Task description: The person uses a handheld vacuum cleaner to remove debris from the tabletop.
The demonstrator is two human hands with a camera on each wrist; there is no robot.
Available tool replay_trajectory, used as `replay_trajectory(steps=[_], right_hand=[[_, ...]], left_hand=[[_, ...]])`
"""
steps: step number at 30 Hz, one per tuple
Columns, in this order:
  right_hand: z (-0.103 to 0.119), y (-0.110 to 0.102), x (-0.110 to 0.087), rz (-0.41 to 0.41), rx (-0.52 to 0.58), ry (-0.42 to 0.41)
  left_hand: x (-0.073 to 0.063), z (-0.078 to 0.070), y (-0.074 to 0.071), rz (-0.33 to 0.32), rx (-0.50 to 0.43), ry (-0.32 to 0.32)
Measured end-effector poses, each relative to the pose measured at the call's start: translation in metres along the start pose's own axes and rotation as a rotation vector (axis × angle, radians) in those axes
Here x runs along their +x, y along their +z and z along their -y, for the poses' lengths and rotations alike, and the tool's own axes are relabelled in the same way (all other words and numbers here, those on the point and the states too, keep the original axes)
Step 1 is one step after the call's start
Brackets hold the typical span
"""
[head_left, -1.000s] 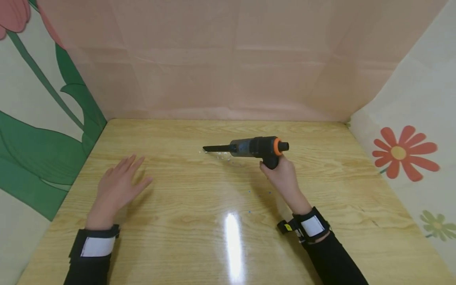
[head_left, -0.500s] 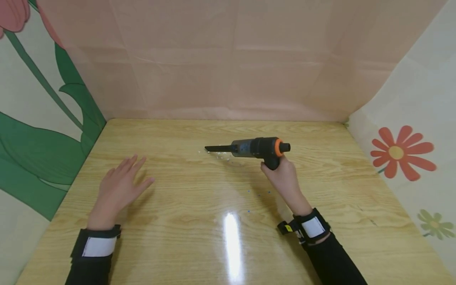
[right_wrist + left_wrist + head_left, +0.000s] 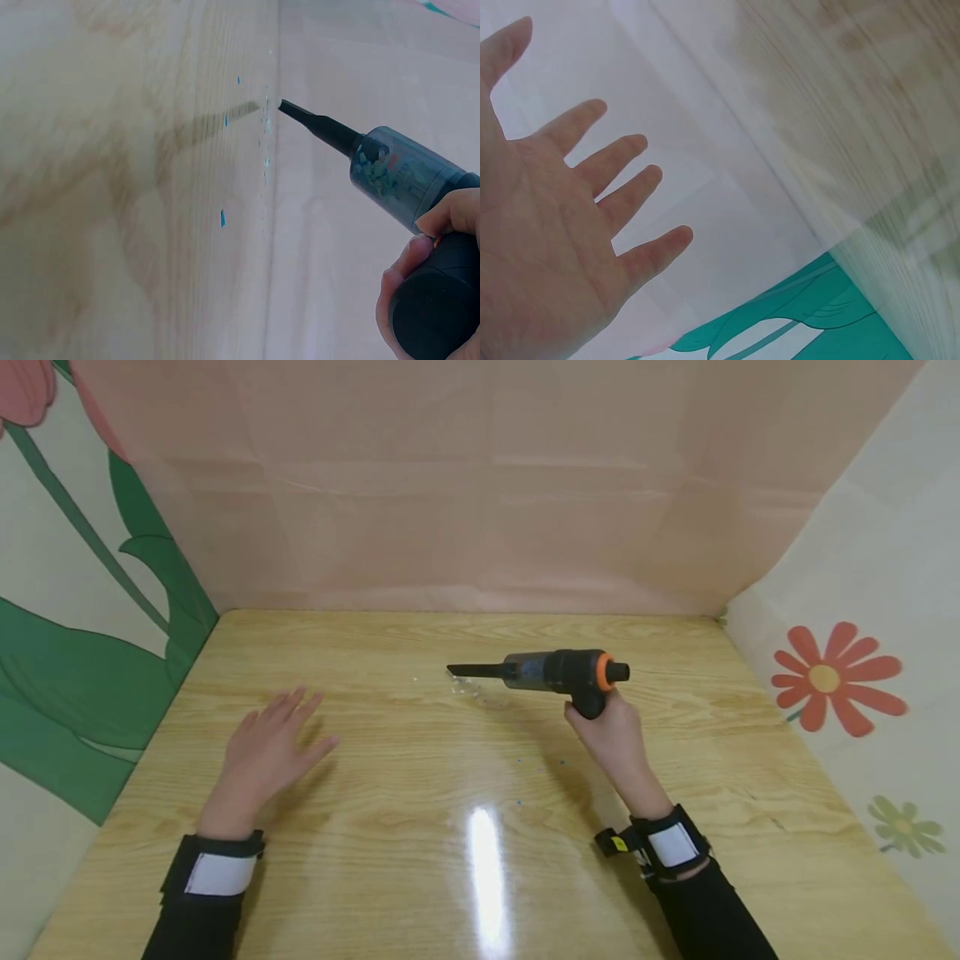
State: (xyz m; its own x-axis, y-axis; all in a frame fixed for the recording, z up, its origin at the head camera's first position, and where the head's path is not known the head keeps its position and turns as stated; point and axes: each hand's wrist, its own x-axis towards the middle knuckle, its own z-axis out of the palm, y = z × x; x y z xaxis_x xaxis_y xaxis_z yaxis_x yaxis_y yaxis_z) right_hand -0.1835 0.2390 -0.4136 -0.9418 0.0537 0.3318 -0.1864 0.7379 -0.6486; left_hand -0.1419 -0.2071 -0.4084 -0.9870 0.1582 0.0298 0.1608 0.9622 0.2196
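My right hand (image 3: 617,731) grips the handle of a black handheld vacuum (image 3: 558,671) with an orange ring at its rear. Its slim nozzle (image 3: 319,126) points left, its tip close over small pale scraps (image 3: 467,688) on the table. Through the vacuum's see-through dust cup (image 3: 397,165), bits of coloured paper show in the right wrist view. A few blue scraps (image 3: 223,218) lie nearer me on the wood. Over the left part of the table, my left hand (image 3: 268,752) is held with fingers spread and holds nothing; its bare palm (image 3: 547,247) faces the left wrist camera.
The wooden table (image 3: 360,877) runs back to a pinkish cloth backdrop (image 3: 480,493). Flower-printed sheets stand at both sides, with green leaves (image 3: 67,677) on the left and a red flower (image 3: 825,679) on the right. A bright light reflection (image 3: 486,877) crosses the table's front.
The right hand and the vacuum have shifted slightly right, drawing the nozzle tip back along the pale scraps. The left hand has also drifted a little right, its fingers still spread.
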Motion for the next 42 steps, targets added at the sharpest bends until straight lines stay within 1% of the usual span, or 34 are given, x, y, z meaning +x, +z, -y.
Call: replay_trajectory(steps=[7, 17, 21, 24, 29, 36, 40, 42], right_hand=[[-0.002, -0.004, -0.001, -0.022, -0.039, 0.012], [-0.004, -0.015, -0.008, -0.036, -0.051, 0.027], [-0.007, -0.017, -0.008, -0.063, -0.067, 0.034], [-0.009, -0.021, -0.009, -0.09, -0.078, 0.033], [-0.014, -0.03, -0.012, -0.101, -0.095, 0.056], [-0.027, -0.038, -0.018, -0.142, -0.121, 0.084], [-0.029, -0.04, -0.02, -0.158, -0.129, 0.09], [-0.028, -0.039, -0.02, -0.151, -0.131, 0.086]], left_hand=[[0.004, -0.002, 0.0, 0.0, 0.009, 0.007], [0.008, -0.004, 0.001, -0.012, 0.017, 0.029], [0.011, -0.006, 0.003, -0.007, 0.01, 0.042], [0.014, -0.009, 0.004, 0.004, -0.002, 0.049], [0.018, -0.017, 0.009, 0.024, -0.021, 0.072], [0.023, -0.031, 0.013, 0.021, -0.004, 0.115], [0.026, -0.035, 0.014, 0.027, 0.002, 0.135], [0.027, -0.036, 0.014, 0.031, 0.005, 0.142]])
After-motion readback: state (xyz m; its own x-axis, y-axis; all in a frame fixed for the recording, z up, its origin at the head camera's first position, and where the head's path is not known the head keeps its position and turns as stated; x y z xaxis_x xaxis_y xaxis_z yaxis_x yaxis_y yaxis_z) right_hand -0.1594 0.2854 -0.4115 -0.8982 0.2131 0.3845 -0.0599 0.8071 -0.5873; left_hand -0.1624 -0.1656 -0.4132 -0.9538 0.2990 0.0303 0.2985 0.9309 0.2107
